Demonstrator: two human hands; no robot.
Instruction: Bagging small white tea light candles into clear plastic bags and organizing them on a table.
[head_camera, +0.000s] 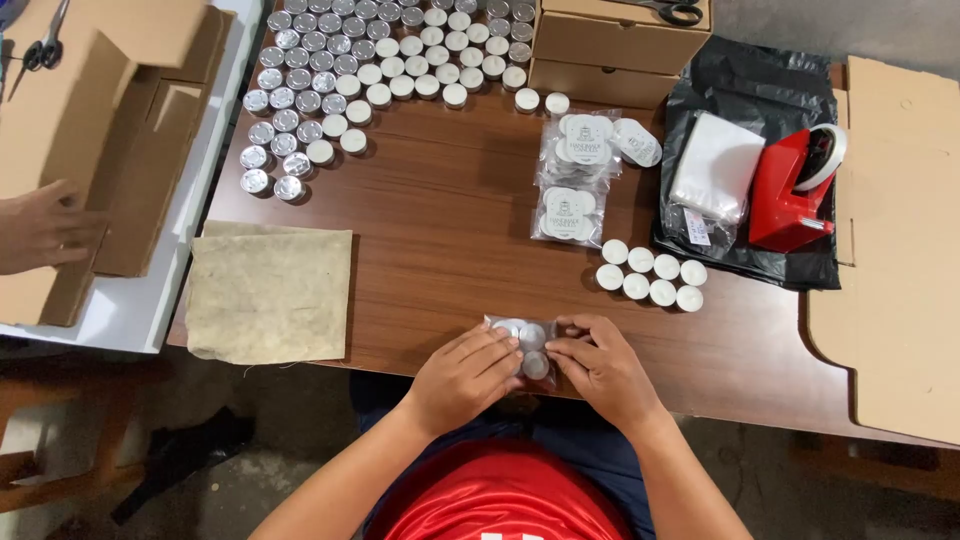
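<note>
Seven loose candles, two scissors, one tape dispenser.

Both hands together, fingers curled

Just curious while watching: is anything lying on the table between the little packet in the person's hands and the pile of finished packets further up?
Nothing visible does. The clear packet of tealights sits between the left hand and right hand; bare wooden table stretches up to the finished packets.

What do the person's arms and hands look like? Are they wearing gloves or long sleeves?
No gloves and no long sleeves. The left hand and right hand are bare, with bare forearms, no watch or rings showing. The person wears a red shirt.
</note>
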